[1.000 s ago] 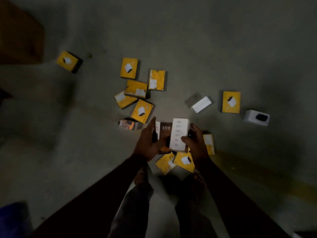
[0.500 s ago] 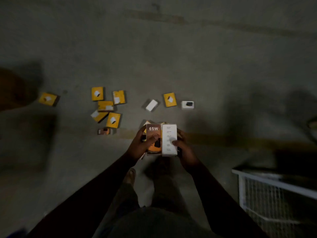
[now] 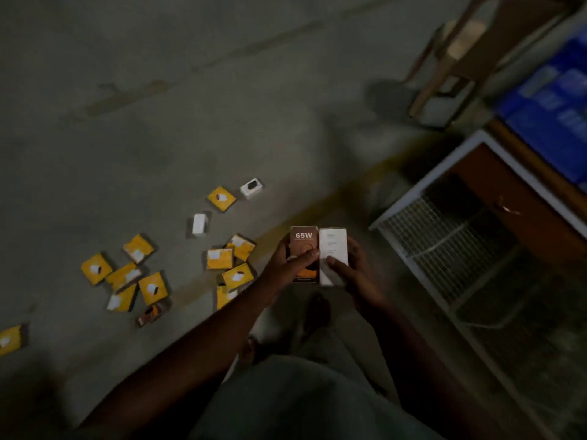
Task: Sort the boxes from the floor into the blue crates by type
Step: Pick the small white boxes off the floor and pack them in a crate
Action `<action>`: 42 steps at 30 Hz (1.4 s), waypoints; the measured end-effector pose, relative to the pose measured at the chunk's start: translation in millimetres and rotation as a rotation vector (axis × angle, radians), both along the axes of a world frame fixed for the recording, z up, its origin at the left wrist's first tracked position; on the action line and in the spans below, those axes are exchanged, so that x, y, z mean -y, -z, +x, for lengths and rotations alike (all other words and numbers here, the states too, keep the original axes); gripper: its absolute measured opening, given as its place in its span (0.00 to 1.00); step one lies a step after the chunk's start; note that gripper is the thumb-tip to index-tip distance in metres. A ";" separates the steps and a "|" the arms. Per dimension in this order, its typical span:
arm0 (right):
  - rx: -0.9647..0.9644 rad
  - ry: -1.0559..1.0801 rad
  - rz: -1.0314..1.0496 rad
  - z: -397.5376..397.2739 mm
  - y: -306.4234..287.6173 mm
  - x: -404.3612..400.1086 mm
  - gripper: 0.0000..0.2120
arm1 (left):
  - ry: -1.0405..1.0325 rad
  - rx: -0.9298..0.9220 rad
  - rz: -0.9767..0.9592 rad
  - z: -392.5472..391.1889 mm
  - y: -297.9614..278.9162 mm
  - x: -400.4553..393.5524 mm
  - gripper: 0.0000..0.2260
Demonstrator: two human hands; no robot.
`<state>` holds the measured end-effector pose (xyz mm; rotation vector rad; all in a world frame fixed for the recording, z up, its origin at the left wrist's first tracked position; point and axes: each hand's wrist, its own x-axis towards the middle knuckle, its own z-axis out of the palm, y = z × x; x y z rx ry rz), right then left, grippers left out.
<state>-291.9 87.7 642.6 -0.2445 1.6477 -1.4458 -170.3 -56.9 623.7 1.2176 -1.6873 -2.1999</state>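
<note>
**Boxes held side by side above the floor**

Left hand [image 3: 287, 262] grips a brown box [image 3: 303, 246] (marked 65W); right hand [image 3: 352, 271] grips a white box [image 3: 333, 249] touching it. Yellow boxes [image 3: 219, 258] lie scattered on the floor [image 3: 158, 122] to the left. Blue crate [image 3: 552, 115] sits far right.

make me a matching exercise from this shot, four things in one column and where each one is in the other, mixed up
Things:
1. brown 65W box
2. white box with small print
3. white box with a dark picture
4. blue crate

Places:
A. at the far right, up off the floor
B. on the floor, next to a lone yellow box
C. gripped by the left hand
D. gripped by the right hand

Pairs: 1-C, 2-D, 3-B, 4-A
</note>
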 end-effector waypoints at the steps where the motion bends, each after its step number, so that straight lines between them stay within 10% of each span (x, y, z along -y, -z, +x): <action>1: -0.013 0.063 -0.003 -9.2 -5.7 -19.7 0.34 | 0.060 0.010 -0.017 -17.7 -5.4 -12.9 0.35; 32: -0.968 0.680 0.062 -457.1 -288.1 -336.3 0.44 | 0.928 -0.936 -0.542 -618.4 -303.0 -270.7 0.39; 42: -1.052 0.647 0.379 -588.3 -291.4 -396.0 0.45 | 1.230 -0.808 -0.729 -776.6 -313.2 -308.8 0.46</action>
